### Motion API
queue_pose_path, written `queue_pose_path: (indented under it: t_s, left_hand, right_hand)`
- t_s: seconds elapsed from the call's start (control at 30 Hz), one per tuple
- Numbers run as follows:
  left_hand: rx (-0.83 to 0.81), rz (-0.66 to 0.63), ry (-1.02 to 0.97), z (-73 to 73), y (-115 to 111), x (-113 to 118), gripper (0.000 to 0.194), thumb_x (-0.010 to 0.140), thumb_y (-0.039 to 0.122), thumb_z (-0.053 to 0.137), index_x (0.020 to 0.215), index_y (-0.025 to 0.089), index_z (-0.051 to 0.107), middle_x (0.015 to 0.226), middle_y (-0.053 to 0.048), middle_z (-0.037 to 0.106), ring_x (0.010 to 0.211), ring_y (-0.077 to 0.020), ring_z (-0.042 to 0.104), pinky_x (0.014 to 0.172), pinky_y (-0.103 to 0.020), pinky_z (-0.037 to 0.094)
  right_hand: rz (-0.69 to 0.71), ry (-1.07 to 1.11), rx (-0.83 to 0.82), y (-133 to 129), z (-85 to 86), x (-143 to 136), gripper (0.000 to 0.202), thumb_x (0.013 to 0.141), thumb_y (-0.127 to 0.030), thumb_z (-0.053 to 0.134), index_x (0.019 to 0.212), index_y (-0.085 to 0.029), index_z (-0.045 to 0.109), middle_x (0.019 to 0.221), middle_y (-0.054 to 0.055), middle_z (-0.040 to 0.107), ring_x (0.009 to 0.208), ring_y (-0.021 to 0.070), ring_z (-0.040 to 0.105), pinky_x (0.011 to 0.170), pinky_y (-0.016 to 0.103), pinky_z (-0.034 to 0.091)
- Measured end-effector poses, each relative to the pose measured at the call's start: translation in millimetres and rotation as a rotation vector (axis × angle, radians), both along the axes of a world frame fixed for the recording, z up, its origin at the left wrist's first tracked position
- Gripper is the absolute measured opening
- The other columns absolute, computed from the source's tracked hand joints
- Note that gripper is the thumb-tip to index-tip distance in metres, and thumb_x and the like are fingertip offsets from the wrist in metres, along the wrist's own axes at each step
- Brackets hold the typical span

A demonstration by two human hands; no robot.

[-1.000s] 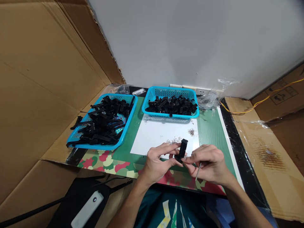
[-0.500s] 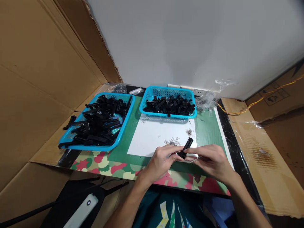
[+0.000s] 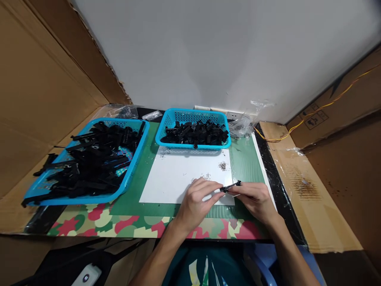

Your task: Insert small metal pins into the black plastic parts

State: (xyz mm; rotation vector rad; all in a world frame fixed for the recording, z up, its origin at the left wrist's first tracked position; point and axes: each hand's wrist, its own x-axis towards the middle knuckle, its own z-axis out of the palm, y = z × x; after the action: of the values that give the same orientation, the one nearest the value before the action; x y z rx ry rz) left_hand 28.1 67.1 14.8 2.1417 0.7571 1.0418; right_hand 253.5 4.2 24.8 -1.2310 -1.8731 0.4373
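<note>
Between my two hands, above the front of a white sheet [image 3: 166, 174], is a slim black plastic part [image 3: 231, 186], now seen nearly edge-on. My left hand [image 3: 195, 202] pinches its left end between thumb and fingers. Against its right side lie the fingers of my right hand [image 3: 257, 200], which also grips a thin metal tool [image 3: 236, 195]; only a short length of this shows under the part, so its exact kind is unclear. Small wire-like metal pieces [image 3: 222, 165] lie in little heaps on the sheet, one heap partly hidden behind my left hand.
A blue basket [image 3: 131, 174] on the left overflows with long black parts. Another blue basket [image 3: 193, 146] at the back holds smaller black pieces. Clear plastic bags [image 3: 242, 126] lie by the wall. Cardboard [image 3: 309, 190] flanks the table, with a yellow cable [image 3: 293, 128] on the right.
The black part has turned from steeply upright to nearly level and edge-on. Both hands keep their hold. The whole view has shifted, so the table things appear further left.
</note>
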Motion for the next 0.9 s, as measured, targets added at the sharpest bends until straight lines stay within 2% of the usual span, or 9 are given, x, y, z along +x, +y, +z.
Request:
queue_pose_path:
  t_s: [0.27, 0.37, 0.47, 0.57, 0.67, 0.77, 0.9]
  left_hand:
    - [0.111, 0.054, 0.103, -1.4, -2, 2, 0.016, 0.099, 0.025, 0.072, 0.113, 0.02, 0.078, 0.105, -0.006, 0.083, 0.09, -0.0222, 0.073, 0.082, -0.038, 0.048]
    - [0.11, 0.071, 0.144, -3.9, -3, 4, 0.015, 0.1, 0.025, 0.07, 0.111, 0.02, 0.078, 0.104, -0.006, 0.082, 0.089, -0.0225, 0.072, 0.081, -0.038, 0.048]
    - [0.102, 0.074, 0.194, -5.6, -2, 5, 0.014, 0.1, 0.024, 0.069, 0.111, 0.019, 0.077, 0.104, -0.006, 0.082, 0.089, -0.0229, 0.071, 0.081, -0.038, 0.048]
    - [0.126, 0.06, 0.243, -6.1, -2, 6, 0.015, 0.099, 0.022, 0.07, 0.112, 0.018, 0.077, 0.106, -0.005, 0.082, 0.09, -0.0236, 0.071, 0.081, -0.039, 0.047]
    - [0.16, 0.07, 0.251, -6.2, -3, 6, 0.015, 0.098, 0.02, 0.071, 0.111, 0.018, 0.075, 0.108, -0.005, 0.082, 0.091, -0.0236, 0.071, 0.08, -0.039, 0.047]
    - [0.178, 0.087, 0.251, -6.4, -4, 6, 0.013, 0.097, 0.018, 0.071, 0.11, 0.018, 0.075, 0.104, -0.004, 0.082, 0.089, -0.0227, 0.071, 0.079, -0.038, 0.048]
    - [0.21, 0.086, 0.273, -6.8, -4, 7, 0.011, 0.098, 0.019, 0.07, 0.109, 0.018, 0.075, 0.1, -0.004, 0.082, 0.086, -0.0221, 0.07, 0.077, -0.038, 0.048]
  right_hand:
    - [-0.007, 0.048, -0.088, 5, -8.6, -2, 0.021, 0.102, -0.017, 0.062, 0.106, -0.022, 0.082, 0.08, 0.004, 0.081, 0.065, 0.017, 0.073, 0.059, 0.027, 0.052]
    - [-0.062, 0.054, -0.217, 4, -5.2, -4, 0.017, 0.102, -0.021, 0.065, 0.109, -0.021, 0.081, 0.093, 0.006, 0.082, 0.075, 0.0185, 0.075, 0.066, 0.028, 0.055]
    - [-0.137, 0.064, -0.302, 4, 2.2, -7, 0.024, 0.107, -0.028, 0.058, 0.117, -0.022, 0.079, 0.093, 0.006, 0.076, 0.077, 0.0182, 0.07, 0.068, 0.029, 0.053]
    - [-0.133, 0.059, -0.267, 8, 8.2, -9, 0.028, 0.109, -0.028, 0.053, 0.124, -0.025, 0.077, 0.099, 0.007, 0.069, 0.089, 0.0199, 0.067, 0.079, 0.032, 0.053]
    - [-0.151, 0.077, -0.197, 13, 11.0, -11, 0.024, 0.107, -0.028, 0.058, 0.119, -0.027, 0.079, 0.11, 0.008, 0.066, 0.101, 0.0222, 0.066, 0.09, 0.035, 0.053]
    - [-0.218, 0.131, -0.212, 15, 13.4, -12, 0.022, 0.107, -0.028, 0.059, 0.113, -0.025, 0.079, 0.104, 0.007, 0.069, 0.095, 0.0218, 0.068, 0.084, 0.034, 0.053]
    - [-0.231, 0.08, -0.363, 13, 18.4, -18, 0.027, 0.11, -0.032, 0.05, 0.108, -0.021, 0.074, 0.096, 0.007, 0.073, 0.087, 0.0221, 0.068, 0.081, 0.034, 0.05]
